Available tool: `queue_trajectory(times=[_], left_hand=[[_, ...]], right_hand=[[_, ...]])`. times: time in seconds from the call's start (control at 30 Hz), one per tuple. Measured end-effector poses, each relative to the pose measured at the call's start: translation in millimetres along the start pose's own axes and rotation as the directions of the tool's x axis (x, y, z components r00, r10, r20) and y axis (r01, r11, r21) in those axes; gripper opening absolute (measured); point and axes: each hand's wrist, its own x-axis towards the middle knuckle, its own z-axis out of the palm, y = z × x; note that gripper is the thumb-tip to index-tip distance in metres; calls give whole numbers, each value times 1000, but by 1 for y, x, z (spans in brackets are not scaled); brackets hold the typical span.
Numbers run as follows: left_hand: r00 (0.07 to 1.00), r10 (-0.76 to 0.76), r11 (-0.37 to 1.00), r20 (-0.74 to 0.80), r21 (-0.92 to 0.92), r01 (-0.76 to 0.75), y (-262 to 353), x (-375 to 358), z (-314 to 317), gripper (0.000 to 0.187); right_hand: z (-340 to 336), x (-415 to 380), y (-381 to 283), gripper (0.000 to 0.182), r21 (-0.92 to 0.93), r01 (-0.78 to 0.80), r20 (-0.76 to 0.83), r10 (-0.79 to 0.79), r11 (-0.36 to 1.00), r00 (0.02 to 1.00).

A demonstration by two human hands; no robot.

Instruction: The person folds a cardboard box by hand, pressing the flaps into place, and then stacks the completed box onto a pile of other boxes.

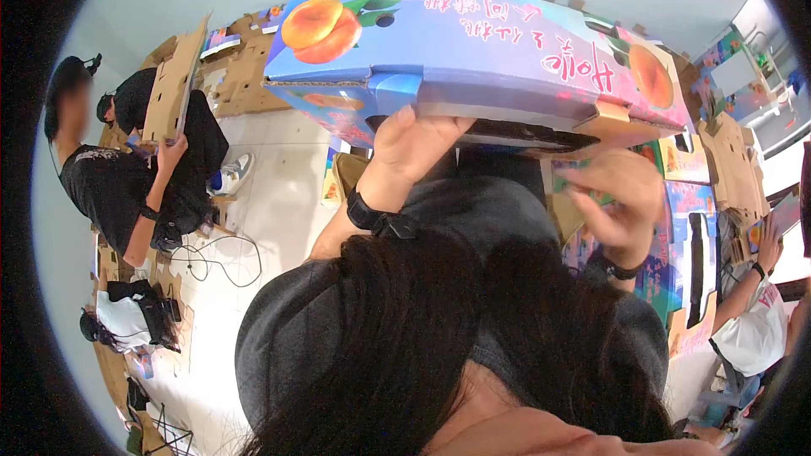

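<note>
A blue, purple and pink cardboard box, printed with peaches and upside-down lettering, stands in front of my chest. My left hand grips its near edge, with the thumb on the blue corner flap and the fingers going in under the edge. Right of that hand is a long dark opening in the near side. A small bare brown flap sticks out at the right end. Just below this flap, my right hand is raised, slightly blurred, its fingers apart and nothing seen in them.
More printed boxes stand close by on my right, beside stacked brown cardboard. On the left, a person holds a flat cardboard sheet. A black cable lies on the white floor. Another person's arm shows at far right.
</note>
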Motion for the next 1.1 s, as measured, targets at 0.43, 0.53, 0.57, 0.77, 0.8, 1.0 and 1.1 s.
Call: queue_trajectory(times=[0.43,0.53,0.57,0.77,0.8,1.0,1.1], left_hand=[[996,-86,996,38,1,86,-7,-9,-5,86],[993,-110,994,41,-1,110,-4,-5,-4,87],[991,-123,992,52,-2,123,-3,-2,-4,87],[985,-82,995,154,-42,90,-9,12,-6,70],[983,-80,996,163,-22,85,-9,15,-3,68],[996,-69,997,61,-18,71,-9,22,-6,68],[995,-73,997,69,6,73,-9,21,-3,70]], right_hand=[[-14,36,17,89,-628,-101,-103,45,771,994],[-14,35,16,96,-643,-107,-76,76,759,994],[-15,34,15,98,-640,-104,-71,77,761,995],[-16,26,18,111,-636,-174,-88,153,752,984],[-17,25,18,112,-639,-178,-88,159,748,983],[-15,22,21,114,-657,-201,-101,180,727,979],[-14,21,20,113,-660,-207,-110,179,722,978]])
